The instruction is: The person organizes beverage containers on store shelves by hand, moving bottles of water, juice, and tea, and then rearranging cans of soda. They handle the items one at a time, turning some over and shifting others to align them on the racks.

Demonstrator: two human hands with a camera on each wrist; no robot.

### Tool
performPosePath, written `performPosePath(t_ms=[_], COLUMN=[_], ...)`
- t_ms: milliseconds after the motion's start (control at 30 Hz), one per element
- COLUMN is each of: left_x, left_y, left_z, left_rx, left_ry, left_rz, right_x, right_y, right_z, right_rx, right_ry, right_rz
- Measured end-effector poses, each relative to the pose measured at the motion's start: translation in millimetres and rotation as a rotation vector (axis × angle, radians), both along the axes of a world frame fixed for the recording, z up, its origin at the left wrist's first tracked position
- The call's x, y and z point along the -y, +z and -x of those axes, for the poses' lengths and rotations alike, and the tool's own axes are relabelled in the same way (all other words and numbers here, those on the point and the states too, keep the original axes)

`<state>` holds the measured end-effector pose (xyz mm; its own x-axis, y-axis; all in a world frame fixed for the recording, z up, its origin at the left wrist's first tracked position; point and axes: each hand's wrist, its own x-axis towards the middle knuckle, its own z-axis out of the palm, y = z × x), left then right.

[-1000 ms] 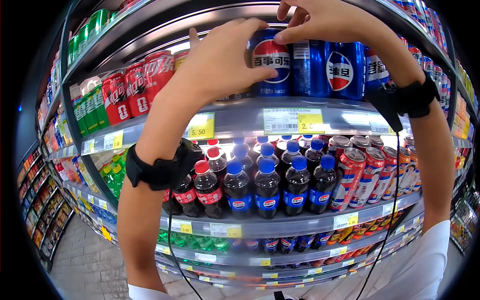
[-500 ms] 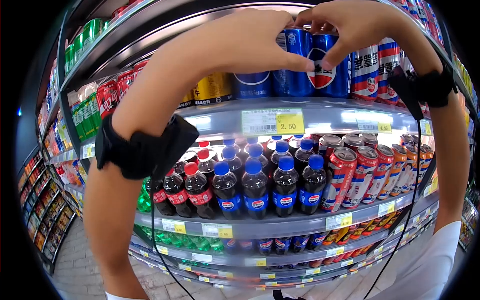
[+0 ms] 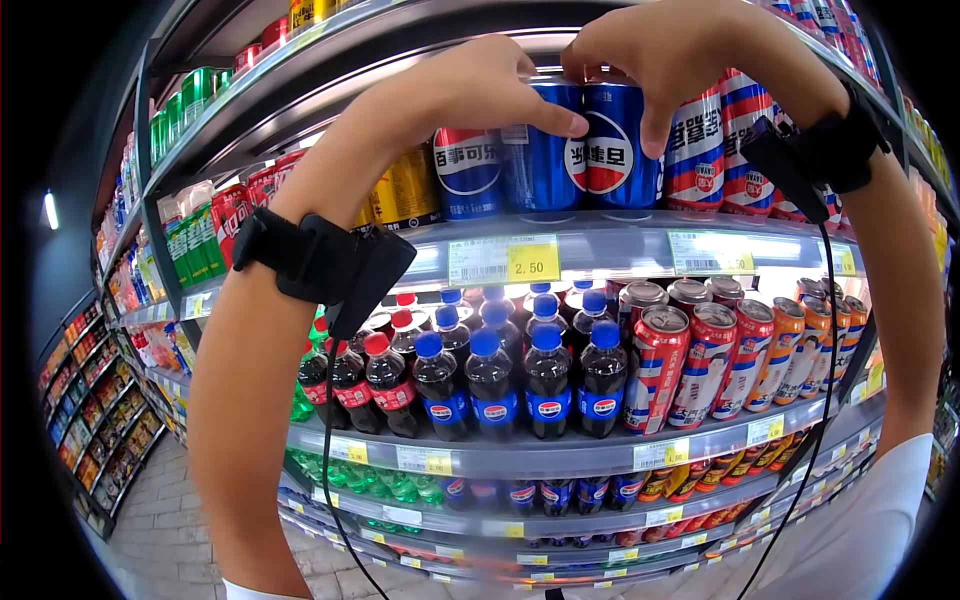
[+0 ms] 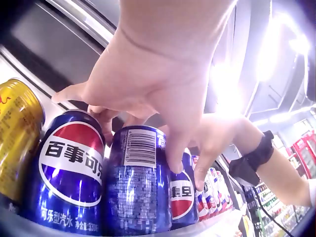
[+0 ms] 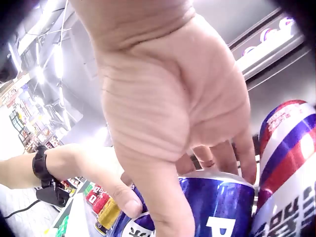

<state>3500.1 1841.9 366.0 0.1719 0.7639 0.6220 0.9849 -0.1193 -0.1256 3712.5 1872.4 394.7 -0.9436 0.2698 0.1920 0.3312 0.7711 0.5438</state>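
Observation:
My left hand reaches over the middle blue Pepsi can, its thumb across the upper front and the fingers behind the top. A barcode faces out from that can in the left wrist view. Beside it, my right hand holds another blue Pepsi can, thumb down its front right side and fingers curled over the back of its lid. That can's round logo faces forward. A third Pepsi can stands to the left with its logo outward, untouched.
Yellow cans and red cans stand left of the Pepsi; striped cans crowd the right. Price labels run along the shelf edge. Cola bottles and red cans fill the shelf below. Another shelf hangs above the hands.
Both hands have left the leftmost Pepsi can and moved right along the row. The right-hand can's logo has turned to face forward. The head view has shifted too.

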Motion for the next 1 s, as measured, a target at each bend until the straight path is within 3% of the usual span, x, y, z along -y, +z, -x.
performPosePath(t_ms=[133, 233, 300, 367, 433, 500, 567, 600, 667, 700, 767, 833, 867, 900, 967, 1000], left_x=[-2.2, 5.5, 16.1, 31.9, 39.5, 63.0, 105.6, 119.2, 134.0, 134.1, 131.9, 140.8, 134.9, 135.7, 131.4, 131.6], left_y=[-3.7, -10.7, -18.9, -25.2, -30.2, -33.9, -45.5, -46.9, -49.8, -56.0, -75.8, -101.6, -113.9, -124.6, -131.9, -135.5], left_z=[4.5, 3.2, 0.7, -7.7, -4.6, -13.5, -37.2, -48.4, -64.3, -46.1, 9.3, 16.6, 24.3, 23.9, 26.0, 30.0], left_rx=[-0.032, -0.053, -0.081, -0.077, -0.107, -0.139, -0.346, -0.344, 0.283, 0.288, -0.236, -0.179, -0.066, 0.021, -0.007, 0.047], left_ry=[-0.048, -0.038, -0.068, -0.021, -0.075, -0.085, -0.242, -0.243, -0.216, -0.220, -0.236, -0.187, -0.314, -0.328, -0.359, -0.390], left_rz=[-0.076, -0.153, -0.221, -0.194, -0.365, -0.383, -0.466, -0.466, -0.314, -0.315, -0.829, -0.894, -0.893, -0.886, -0.978, -0.982], right_x=[2.8, 4.6, 7.7, 12.3, 19.8, 17.3, 27.7, 4.9, -11.5, -17.0, -16.7, -19.2, -29.5, -28.1, -35.5, -38.3], right_y=[5.5, 1.4, -16.3, -14.5, -25.4, -38.0, -43.9, -37.2, -38.5, -39.4, -56.9, -76.0, -72.2, -85.4, -84.6, -95.2], right_z=[5.5, -9.8, -25.7, -32.6, -37.6, -41.4, -46.2, -49.5, -65.0, -70.5, -71.0, -59.1, -61.8, -69.0, -67.6, -52.5], right_rx=[0.019, 0.025, -0.059, -0.011, -0.129, -0.214, -0.326, -0.318, -0.370, -0.418, -0.478, -0.724, -0.735, -0.846, -0.779, -0.978], right_ry=[-0.122, -0.048, 0.177, 0.193, 0.175, 0.236, 0.201, 0.267, 0.379, 0.497, 0.497, 0.593, 0.640, 0.541, 0.562, 0.590], right_rz=[0.039, 0.104, -0.157, -0.128, -0.143, -0.158, -0.191, -0.387, -0.466, -0.546, -0.658, -0.941, -0.642, -0.624, -0.373, -0.089])
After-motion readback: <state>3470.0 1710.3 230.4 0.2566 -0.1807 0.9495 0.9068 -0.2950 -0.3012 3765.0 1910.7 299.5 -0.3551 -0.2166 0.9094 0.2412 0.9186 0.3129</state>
